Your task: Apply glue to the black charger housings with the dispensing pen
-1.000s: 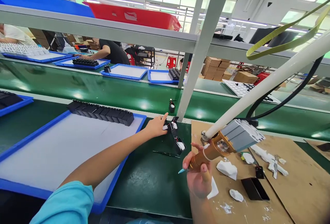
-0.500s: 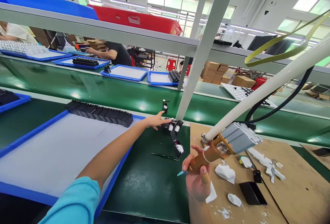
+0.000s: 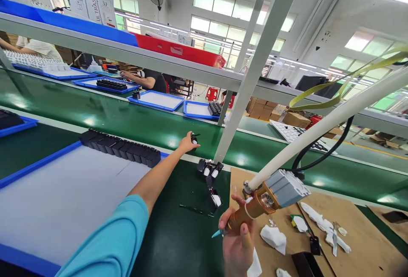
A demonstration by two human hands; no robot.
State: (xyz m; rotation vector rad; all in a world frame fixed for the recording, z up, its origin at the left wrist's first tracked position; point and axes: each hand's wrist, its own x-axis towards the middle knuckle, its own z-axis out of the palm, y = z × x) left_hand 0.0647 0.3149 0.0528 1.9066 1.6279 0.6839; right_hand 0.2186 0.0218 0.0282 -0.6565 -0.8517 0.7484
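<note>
Left hand [image 3: 185, 143], head view: extended over the green belt [image 3: 153, 128], fingers parted around a small black case [image 3: 194, 140] with a white part inside; contact is apparent, but whether the fingers grip the case cannot be told. The case is at the belt, left of the foot of a grey post [image 3: 242, 94]. Right hand [image 3: 237, 243]: wrapped around a gold-coloured tool [image 3: 255, 206], its blue tip directed down and to the left. A white pole [image 3: 306, 141] meets the tool near a grey block [image 3: 287, 187] at its rear end. Between the hands, on the dark green surface [image 3: 181, 247], a cluster of black cases [image 3: 209, 181] sits near the post, white parts visible in several; a thin dark rod [image 3: 195, 210] lies just below them. To the left, a blue-rimmed tray [image 3: 28, 264] carries a row of black boxes [image 3: 119, 146] along its far edge. To the right, a brown cardboard sheet [image 3: 287, 217] bears crumpled white wads [image 3: 274, 238], a small green board [image 3: 298, 223] and an open black box [image 3: 305, 264], partly cut off by the lower edge. Beyond the belt, a co-worker's forearm [image 3: 144, 81] extends over another surface.
</note>
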